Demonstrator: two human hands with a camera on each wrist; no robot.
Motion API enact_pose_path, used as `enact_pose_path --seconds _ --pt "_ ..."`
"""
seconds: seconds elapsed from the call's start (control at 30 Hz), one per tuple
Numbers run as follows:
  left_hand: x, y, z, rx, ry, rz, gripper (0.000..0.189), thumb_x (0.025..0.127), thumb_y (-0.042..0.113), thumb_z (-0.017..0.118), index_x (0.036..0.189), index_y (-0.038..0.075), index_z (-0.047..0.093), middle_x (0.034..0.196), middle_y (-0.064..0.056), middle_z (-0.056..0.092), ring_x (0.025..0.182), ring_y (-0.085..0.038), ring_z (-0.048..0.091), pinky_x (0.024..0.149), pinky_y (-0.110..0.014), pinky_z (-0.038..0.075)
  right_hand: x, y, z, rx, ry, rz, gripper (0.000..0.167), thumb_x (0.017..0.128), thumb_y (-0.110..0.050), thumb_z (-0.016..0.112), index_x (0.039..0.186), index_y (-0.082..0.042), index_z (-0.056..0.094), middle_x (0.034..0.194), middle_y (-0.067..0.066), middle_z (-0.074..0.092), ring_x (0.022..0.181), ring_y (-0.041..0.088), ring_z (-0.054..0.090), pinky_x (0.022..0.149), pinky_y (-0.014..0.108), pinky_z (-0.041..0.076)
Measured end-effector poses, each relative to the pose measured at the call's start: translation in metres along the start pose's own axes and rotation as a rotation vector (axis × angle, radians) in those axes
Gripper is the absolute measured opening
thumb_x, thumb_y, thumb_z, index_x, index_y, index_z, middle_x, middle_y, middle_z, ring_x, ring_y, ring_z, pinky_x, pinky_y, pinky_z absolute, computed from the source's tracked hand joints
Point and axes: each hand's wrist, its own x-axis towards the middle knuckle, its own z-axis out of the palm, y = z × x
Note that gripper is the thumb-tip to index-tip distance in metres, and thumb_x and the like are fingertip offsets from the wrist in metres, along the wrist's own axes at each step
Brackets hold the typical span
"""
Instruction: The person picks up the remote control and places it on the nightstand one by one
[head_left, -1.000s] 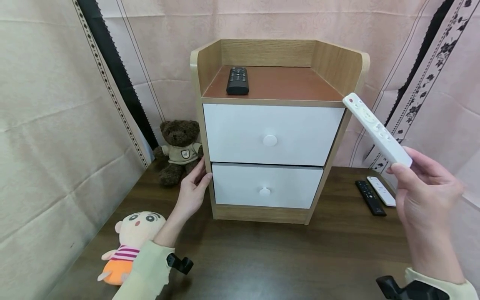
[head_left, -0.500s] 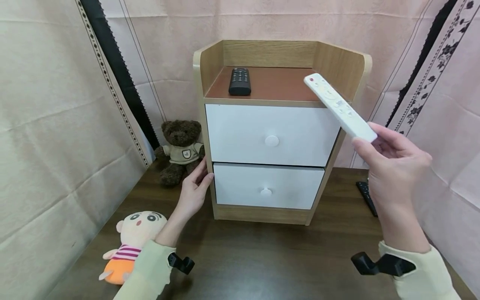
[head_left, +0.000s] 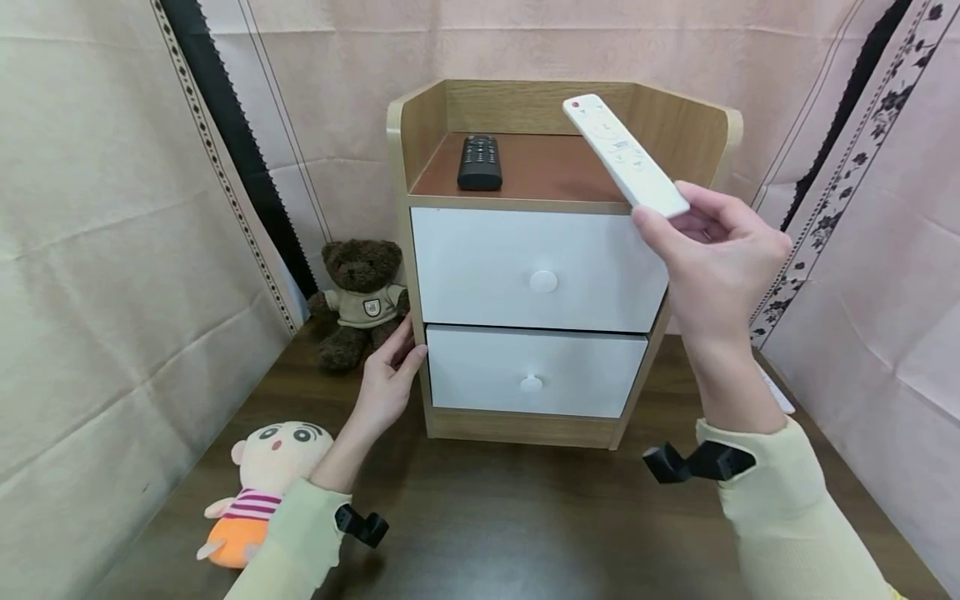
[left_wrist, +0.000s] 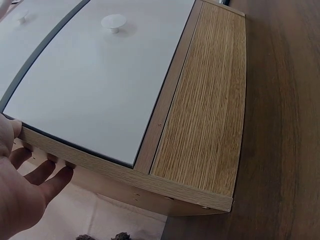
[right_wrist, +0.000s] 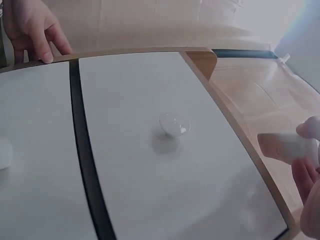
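In the head view a small wooden cabinet [head_left: 517,427] with two white drawers stands on the table. My left hand [head_left: 387,379] rests on its left side, fingertips along the side panel and thumb at the front edge. The left wrist view shows those fingers [left_wrist: 57,182] against the panel. My right hand [head_left: 720,258] pinches the lower end of a white remote control [head_left: 626,157], which slants up and left in front of the cabinet's open top. A black remote control [head_left: 480,162] lies on the left part of the brown top shelf [head_left: 555,171].
A brown teddy bear [head_left: 363,304] sits left of the cabinet. Nearer lies a plush doll [head_left: 262,500] in an orange bottom. Behind the right forearm, the end of another white remote [head_left: 776,390] shows on the table [head_left: 540,517]. Curtains hang around the back and sides.
My right hand has carried the white remote left and up, from right of the cabinet to before its top shelf. The left hand has stayed at the cabinet's side.
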Motion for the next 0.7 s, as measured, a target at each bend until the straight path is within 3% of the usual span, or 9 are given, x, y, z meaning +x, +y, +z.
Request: enact_pose_path --seconds 0.33,0.53,0.7 --pt "0.000 0.001 0.000 -0.002 0.002 -0.004 0.058 0.107 0.008 0.056 0.161 0.008 0.033 0.158 -0.011 0.042 0.140 -0.032 0.046 0.105 -0.029 0.045 0.013 -0.008 0.041 -0.285 -0.141 -0.141 0.031 0.076 -0.019 0.090 0.104 -0.007 0.082 0.087 0.000 0.074 0.067 0.006 0.066 0.064 0.016 0.052" --pt "0.001 -0.001 0.000 -0.009 0.000 -0.006 0.058 0.107 0.009 0.056 0.161 0.009 0.033 0.159 -0.010 0.040 0.140 -0.032 0.046 0.105 -0.029 0.045 0.014 -0.001 0.056 -0.346 -0.108 -0.263 0.028 0.077 -0.018 0.088 0.101 -0.004 0.082 0.084 0.003 0.073 0.064 0.001 0.060 0.061 0.016 0.045" --pt "0.000 -0.001 0.000 -0.005 -0.002 -0.007 0.058 0.107 0.009 0.055 0.161 0.009 0.033 0.159 -0.010 0.040 0.140 -0.033 0.046 0.105 -0.032 0.045 0.010 0.001 0.069 -0.396 -0.120 -0.355 0.025 0.077 -0.012 0.084 0.097 0.001 0.081 0.084 0.010 0.074 0.071 0.013 0.060 0.069 0.020 0.040"
